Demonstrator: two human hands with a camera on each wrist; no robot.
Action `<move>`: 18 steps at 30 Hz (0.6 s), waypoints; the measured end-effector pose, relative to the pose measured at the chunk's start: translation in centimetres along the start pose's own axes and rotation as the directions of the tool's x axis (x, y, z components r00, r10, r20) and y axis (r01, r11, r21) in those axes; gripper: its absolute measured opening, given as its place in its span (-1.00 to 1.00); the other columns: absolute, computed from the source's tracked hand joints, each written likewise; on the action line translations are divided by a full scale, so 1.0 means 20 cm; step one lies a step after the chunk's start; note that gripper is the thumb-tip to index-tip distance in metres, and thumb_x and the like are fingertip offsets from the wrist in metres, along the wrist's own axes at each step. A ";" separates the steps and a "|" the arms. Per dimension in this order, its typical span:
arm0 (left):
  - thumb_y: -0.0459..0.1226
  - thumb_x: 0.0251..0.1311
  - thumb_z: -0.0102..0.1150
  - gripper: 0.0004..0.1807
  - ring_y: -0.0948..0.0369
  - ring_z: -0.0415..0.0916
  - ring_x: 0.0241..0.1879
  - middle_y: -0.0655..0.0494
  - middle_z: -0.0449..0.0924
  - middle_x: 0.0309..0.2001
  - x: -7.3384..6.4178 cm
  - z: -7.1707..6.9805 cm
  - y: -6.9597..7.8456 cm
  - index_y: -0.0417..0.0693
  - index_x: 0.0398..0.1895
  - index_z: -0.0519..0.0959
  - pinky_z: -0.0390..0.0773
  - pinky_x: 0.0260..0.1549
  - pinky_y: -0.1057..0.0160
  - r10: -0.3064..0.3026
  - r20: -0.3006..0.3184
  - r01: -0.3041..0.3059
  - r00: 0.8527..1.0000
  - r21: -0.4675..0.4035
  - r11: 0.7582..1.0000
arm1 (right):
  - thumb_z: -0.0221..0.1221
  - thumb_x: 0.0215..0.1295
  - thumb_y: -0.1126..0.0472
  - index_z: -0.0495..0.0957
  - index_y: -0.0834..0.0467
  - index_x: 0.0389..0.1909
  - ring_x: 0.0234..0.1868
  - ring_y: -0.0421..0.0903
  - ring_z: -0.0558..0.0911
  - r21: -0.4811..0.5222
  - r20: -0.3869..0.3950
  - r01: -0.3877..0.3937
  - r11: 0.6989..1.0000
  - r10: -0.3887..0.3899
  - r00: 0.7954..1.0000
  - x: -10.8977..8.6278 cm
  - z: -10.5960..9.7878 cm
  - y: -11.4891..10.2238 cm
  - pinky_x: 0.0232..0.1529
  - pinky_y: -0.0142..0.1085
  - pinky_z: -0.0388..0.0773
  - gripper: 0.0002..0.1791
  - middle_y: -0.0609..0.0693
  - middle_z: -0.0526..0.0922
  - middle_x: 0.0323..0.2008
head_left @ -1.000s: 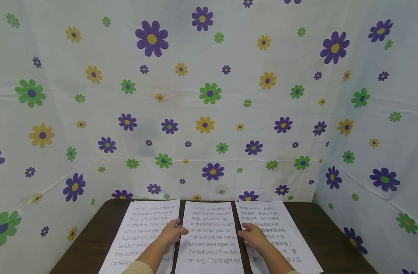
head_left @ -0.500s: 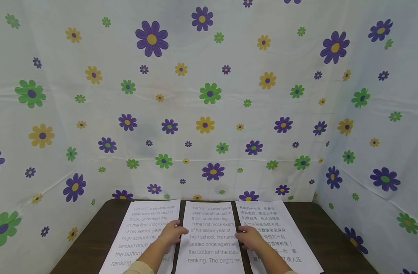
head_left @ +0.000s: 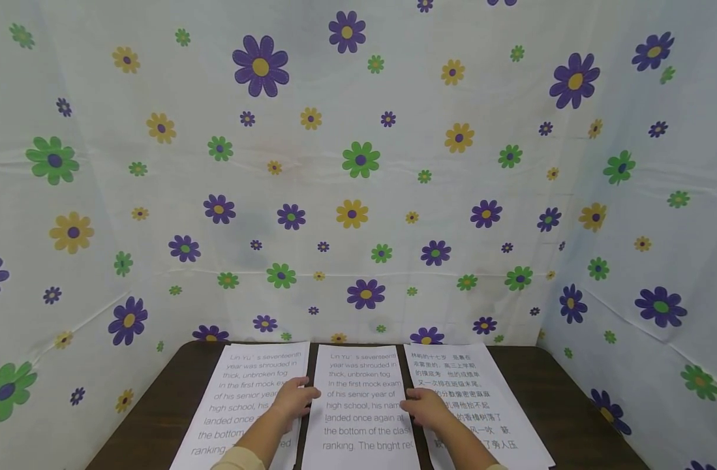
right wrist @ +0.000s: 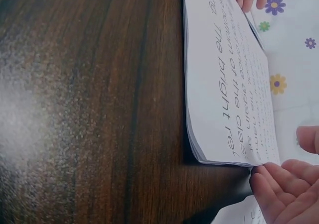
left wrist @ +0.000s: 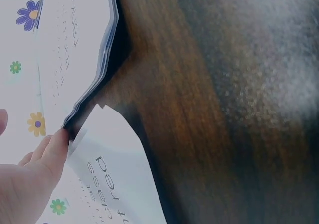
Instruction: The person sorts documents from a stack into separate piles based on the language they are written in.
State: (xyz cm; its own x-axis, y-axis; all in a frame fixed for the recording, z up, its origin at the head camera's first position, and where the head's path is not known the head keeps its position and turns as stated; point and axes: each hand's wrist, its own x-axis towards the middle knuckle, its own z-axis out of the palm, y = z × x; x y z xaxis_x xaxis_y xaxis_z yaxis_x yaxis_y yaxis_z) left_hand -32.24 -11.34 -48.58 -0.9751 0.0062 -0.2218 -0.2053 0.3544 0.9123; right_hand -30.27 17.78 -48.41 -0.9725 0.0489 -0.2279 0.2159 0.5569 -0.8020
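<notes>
Middle paper stack (head_left: 361, 418) between left hand (head_left: 290, 401) and right hand (head_left: 430, 408)

Beyond both hands hangs the flowered cloth (head_left: 325, 179); below them spreads the dark table (head_left: 158, 405). The left stack (head_left: 241, 398) lies partly under the left hand, the right stack (head_left: 487, 385) partly under the right hand. Both hands are unclenched: fingers extended, thumbs apart, fingertips against the middle paper stack's side edges.

Head view forward-down, wrists close; paper (head_left: 363, 408) shared
</notes>
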 end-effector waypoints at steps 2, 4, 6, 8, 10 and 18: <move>-0.23 0.19 0.15 -0.26 -0.27 0.56 0.07 -0.50 0.45 0.15 0.00 0.00 0.00 -0.44 0.37 0.19 0.58 0.05 -0.15 0.004 -0.003 -0.004 1.000 -0.003 1.000 | 0.17 0.26 0.16 0.42 0.45 0.20 -0.11 0.14 0.69 -0.002 -0.003 0.003 1.000 -0.003 1.000 0.00 0.00 0.00 -0.08 -0.06 0.67 -0.42 0.39 0.59 0.03; -0.24 0.18 0.16 -0.26 -0.26 0.56 0.06 -0.50 0.45 0.15 -0.01 0.00 0.00 -0.44 0.37 0.20 0.60 0.03 -0.12 0.001 -0.009 -0.001 1.000 -0.005 1.000 | 0.17 0.26 0.16 0.43 0.45 0.19 -0.08 0.17 0.69 -0.009 -0.006 0.009 1.000 -0.009 1.000 0.00 0.00 -0.01 -0.06 -0.05 0.67 -0.43 0.38 0.59 0.04; -0.26 0.17 0.16 -0.27 -0.26 0.57 0.05 -0.52 0.41 0.17 0.00 0.01 0.00 -0.46 0.35 0.21 0.61 0.02 -0.10 -0.002 -0.014 0.001 1.000 -0.011 1.000 | 0.17 0.25 0.16 0.45 0.45 0.18 -0.04 0.19 0.67 -0.018 -0.017 0.024 1.000 -0.024 1.000 -0.01 0.01 -0.01 -0.02 -0.01 0.65 -0.44 0.37 0.59 0.04; -0.29 0.14 0.17 -0.28 -0.26 0.57 0.05 -0.53 0.39 0.17 0.00 0.01 -0.01 -0.48 0.34 0.22 0.61 0.02 -0.09 -0.004 -0.020 0.004 1.000 -0.024 1.000 | 0.17 0.24 0.16 0.45 0.44 0.18 0.00 0.22 0.65 -0.011 -0.027 0.038 0.999 -0.038 0.999 -0.01 0.01 0.00 0.02 0.03 0.63 -0.44 0.36 0.59 0.06; -0.33 0.10 0.17 -0.28 -0.26 0.57 0.05 -0.52 0.39 0.17 0.00 0.01 -0.03 -0.49 0.32 0.24 0.61 0.02 -0.09 -0.002 -0.030 0.000 1.000 -0.036 0.999 | 0.16 0.23 0.18 0.44 0.44 0.19 0.03 0.21 0.64 0.017 -0.036 0.047 0.999 -0.046 0.998 -0.01 0.02 0.01 0.04 0.05 0.62 -0.44 0.36 0.59 0.06; -0.42 0.00 0.18 -0.38 -0.03 0.62 -0.13 -0.25 0.62 -0.08 0.01 0.04 -0.10 -0.43 0.22 0.40 0.63 -0.09 -0.03 0.039 -0.113 -0.038 0.993 0.006 0.999 | 0.21 0.18 0.26 0.42 0.44 0.20 -0.16 -0.06 0.67 0.125 -0.076 0.035 0.992 -0.025 0.997 -0.01 0.07 0.06 -0.08 -0.13 0.67 -0.43 0.23 0.66 -0.08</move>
State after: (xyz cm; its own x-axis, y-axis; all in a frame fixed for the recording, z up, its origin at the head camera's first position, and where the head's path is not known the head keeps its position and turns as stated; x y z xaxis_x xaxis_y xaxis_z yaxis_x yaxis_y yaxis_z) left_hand -32.04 -11.24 -50.81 -0.9856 -0.0854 -0.1460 -0.1672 0.3597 0.9180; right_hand -29.61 17.29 -50.07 -0.9815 0.0973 -0.1650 0.1913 0.4505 -0.8721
